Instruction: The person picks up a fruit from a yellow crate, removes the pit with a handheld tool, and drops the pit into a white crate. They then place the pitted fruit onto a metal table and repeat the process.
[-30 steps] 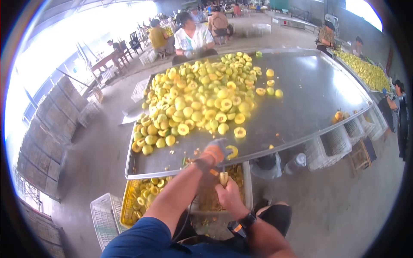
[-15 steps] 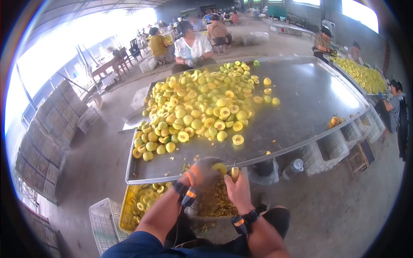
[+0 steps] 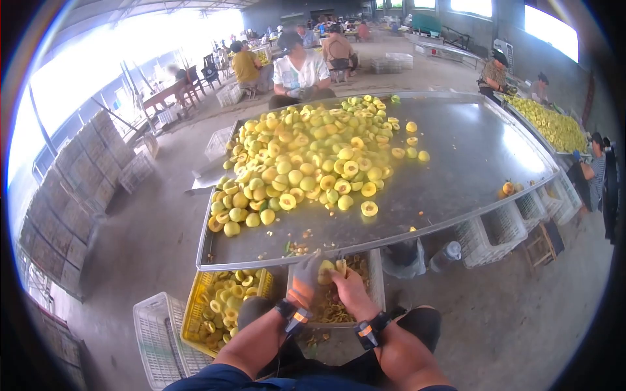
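Observation:
My left hand (image 3: 306, 279), in a grey and orange glove, is closed around a yellow peach half (image 3: 324, 271) just in front of the table's near edge. My bare right hand (image 3: 351, 291) grips a small knife by its yellowish handle (image 3: 341, 266), held against the peach. The blade is hidden from view. Below both hands stands a crate (image 3: 379, 287) holding brown pits and scraps. A large heap of halved yellow peaches (image 3: 287, 163) covers the left part of the metal table (image 3: 450, 163).
A yellow crate (image 3: 191, 313) of peach halves stands at lower left, beside a white crate (image 3: 153, 339). More white crates (image 3: 492, 231) and a clear jar (image 3: 446, 256) sit under the right edge. A person (image 3: 301, 72) sits across the table; others work farther back.
My left hand has come down and slightly toward me, with the peach half now against the knife. My right hand has turned inward, and the view has shifted slightly.

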`<control>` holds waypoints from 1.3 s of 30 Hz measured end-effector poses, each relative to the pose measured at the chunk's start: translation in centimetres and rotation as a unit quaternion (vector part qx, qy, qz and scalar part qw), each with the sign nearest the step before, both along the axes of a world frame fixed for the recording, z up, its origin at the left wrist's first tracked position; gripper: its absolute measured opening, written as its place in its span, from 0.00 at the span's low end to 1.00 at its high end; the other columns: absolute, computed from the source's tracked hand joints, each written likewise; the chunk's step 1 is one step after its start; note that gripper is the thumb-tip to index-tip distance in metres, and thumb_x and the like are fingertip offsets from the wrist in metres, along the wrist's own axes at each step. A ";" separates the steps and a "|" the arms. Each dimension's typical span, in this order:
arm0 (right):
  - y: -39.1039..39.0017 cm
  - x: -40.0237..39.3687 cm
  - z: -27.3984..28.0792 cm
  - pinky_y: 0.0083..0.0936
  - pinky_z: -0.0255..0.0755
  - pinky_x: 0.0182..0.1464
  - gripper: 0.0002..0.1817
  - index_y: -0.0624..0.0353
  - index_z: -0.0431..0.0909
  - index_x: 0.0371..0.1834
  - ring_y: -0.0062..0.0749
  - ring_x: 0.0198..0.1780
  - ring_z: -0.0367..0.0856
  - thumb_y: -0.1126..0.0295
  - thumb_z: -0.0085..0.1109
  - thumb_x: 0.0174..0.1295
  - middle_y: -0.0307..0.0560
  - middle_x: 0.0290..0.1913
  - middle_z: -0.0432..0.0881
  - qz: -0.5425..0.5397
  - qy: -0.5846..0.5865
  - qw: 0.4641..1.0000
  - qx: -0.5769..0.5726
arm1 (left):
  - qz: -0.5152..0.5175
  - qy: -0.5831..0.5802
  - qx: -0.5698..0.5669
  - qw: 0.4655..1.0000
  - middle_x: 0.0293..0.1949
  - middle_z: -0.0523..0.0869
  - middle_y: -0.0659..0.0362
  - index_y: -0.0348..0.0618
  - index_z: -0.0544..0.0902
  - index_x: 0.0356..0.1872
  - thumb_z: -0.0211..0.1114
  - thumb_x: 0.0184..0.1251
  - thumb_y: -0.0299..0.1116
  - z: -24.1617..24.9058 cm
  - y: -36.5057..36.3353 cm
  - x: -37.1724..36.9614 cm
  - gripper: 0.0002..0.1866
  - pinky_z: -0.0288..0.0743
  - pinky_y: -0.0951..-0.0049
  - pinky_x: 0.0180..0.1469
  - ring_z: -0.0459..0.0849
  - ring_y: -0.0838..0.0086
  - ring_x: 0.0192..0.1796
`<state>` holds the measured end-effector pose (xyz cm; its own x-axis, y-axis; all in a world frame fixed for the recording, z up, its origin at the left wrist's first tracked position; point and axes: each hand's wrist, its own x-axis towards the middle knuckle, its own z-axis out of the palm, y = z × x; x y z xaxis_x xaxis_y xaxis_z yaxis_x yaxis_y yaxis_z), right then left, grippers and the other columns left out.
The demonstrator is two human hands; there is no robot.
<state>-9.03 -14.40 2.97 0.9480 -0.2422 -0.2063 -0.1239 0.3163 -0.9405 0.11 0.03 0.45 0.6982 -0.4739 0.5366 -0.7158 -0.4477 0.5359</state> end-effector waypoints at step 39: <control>0.1 -2.1 0.9 0.42 0.78 0.51 0.11 0.66 0.80 0.53 0.51 0.44 0.86 0.70 0.59 0.75 0.59 0.42 0.87 0.194 -0.093 0.954 -0.207 | -0.040 0.607 -0.276 0.744 0.38 0.92 0.57 0.33 0.92 0.47 0.56 0.88 0.53 3.6 0.9 0.6 0.29 0.82 0.73 0.47 0.89 0.74 0.39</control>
